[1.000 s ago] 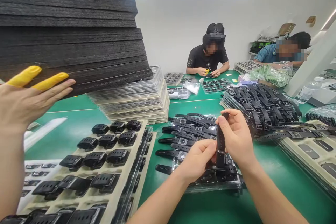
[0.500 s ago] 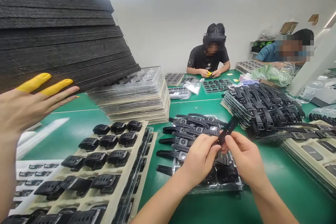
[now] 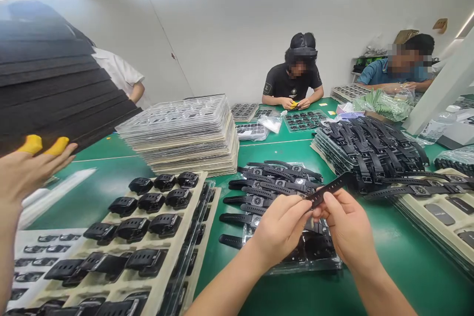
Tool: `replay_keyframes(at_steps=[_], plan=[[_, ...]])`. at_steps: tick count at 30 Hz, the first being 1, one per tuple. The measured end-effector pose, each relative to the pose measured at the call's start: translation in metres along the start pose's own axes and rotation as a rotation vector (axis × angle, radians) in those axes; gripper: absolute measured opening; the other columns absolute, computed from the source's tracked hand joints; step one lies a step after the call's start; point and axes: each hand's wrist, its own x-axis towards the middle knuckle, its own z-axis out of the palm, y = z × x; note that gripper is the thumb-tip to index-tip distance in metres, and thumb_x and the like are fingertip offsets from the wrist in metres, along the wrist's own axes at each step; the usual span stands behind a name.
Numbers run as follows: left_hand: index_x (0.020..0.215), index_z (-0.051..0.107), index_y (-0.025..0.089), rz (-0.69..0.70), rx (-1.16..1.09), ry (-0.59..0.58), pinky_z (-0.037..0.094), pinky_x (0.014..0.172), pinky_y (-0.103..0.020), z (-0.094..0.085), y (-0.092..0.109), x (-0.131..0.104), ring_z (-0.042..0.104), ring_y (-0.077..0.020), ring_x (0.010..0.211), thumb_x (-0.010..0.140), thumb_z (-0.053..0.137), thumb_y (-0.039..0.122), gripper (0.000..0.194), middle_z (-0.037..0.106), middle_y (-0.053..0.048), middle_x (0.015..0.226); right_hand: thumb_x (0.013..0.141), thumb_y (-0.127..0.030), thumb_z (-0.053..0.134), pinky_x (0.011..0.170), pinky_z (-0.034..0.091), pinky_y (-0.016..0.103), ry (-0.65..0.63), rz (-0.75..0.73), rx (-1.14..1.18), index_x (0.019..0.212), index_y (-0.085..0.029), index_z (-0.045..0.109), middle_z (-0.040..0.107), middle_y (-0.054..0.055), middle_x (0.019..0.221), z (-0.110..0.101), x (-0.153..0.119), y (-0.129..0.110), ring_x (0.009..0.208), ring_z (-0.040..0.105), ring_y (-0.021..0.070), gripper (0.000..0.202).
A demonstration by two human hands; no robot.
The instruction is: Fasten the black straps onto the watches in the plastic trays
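I find both hands closed on one black strap, held at a slant above a clear tray (image 3: 303, 267) of watches (image 3: 258, 201) on the green table (image 3: 277, 298). The left hand (image 3: 283, 227) grips the strap's (image 3: 329, 190) lower end; its fingers cover that part, so I cannot tell what is attached. The right hand (image 3: 350, 224) presses its thumb near the strap's middle, the free end pointing up and right. To the left I note a beige tray (image 3: 187, 217) of strapped watches and a co-worker's hand (image 3: 22, 173) supporting black sheets (image 3: 55, 94).
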Motion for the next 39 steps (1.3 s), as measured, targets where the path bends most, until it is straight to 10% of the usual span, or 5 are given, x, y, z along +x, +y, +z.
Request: replay_keyframes(at_steps=[11,17,22,34,39], plan=[[0.121,0.064,0.015,0.005,0.038,-0.027,0.058,0.068,-0.030,-0.003,0.002,0.002,0.066,-0.0186,0.080,0.095,0.056,0.006,0.028,0.074,-0.011,0.095,0.096,-0.047,0.067,0.061,0.055,0.024,-0.003,-0.103,-0.246,0.078,-0.022,0.069,0.065,0.000,0.064,0.001,-0.003,-0.002,0.060,0.061,0.0147,0.031],[0.103,0.071,0.021,-0.717,-0.541,0.040,0.058,0.084,-0.028,0.000,0.007,0.003,0.071,-0.0180,0.091,0.094,0.063,0.018,0.012,0.075,-0.005,0.097,0.093,-0.035,0.070,0.099,0.051,0.035,-0.199,-0.349,-0.468,0.119,-0.033,0.073,0.067,0.004,0.120,-0.001,-0.006,0.004,0.113,0.061,0.0237,0.026],[0.095,0.067,0.020,-1.015,-1.014,0.265,0.051,0.073,-0.020,0.002,0.003,0.006,0.064,-0.0118,0.080,0.077,0.085,0.030,0.028,0.068,-0.001,0.091,0.089,-0.031,0.071,0.092,0.053,0.039,-0.139,-0.260,-0.583,0.137,-0.037,0.057,0.064,0.001,0.099,-0.001,-0.008,0.008,0.095,0.063,0.0223,0.050],[0.106,0.057,0.022,-0.895,-1.198,-0.160,0.050,0.083,-0.031,-0.009,0.004,0.006,0.064,-0.0188,0.090,0.082,0.080,0.039,0.037,0.065,-0.003,0.093,0.091,-0.037,0.068,0.079,0.058,0.032,-0.445,-0.104,-0.473,0.124,-0.026,0.064,0.070,0.003,0.091,0.004,-0.011,-0.008,0.085,0.068,0.0227,0.035],[0.114,0.055,0.022,-0.869,-1.098,-0.124,0.044,0.065,-0.023,-0.010,0.006,0.002,0.053,-0.0096,0.069,0.080,0.078,0.043,0.046,0.054,0.000,0.092,0.087,-0.041,0.074,0.076,0.061,0.031,-0.436,-0.258,-0.679,0.105,-0.027,0.078,0.079,0.005,0.097,-0.011,-0.004,0.007,0.084,0.074,0.0269,0.023]])
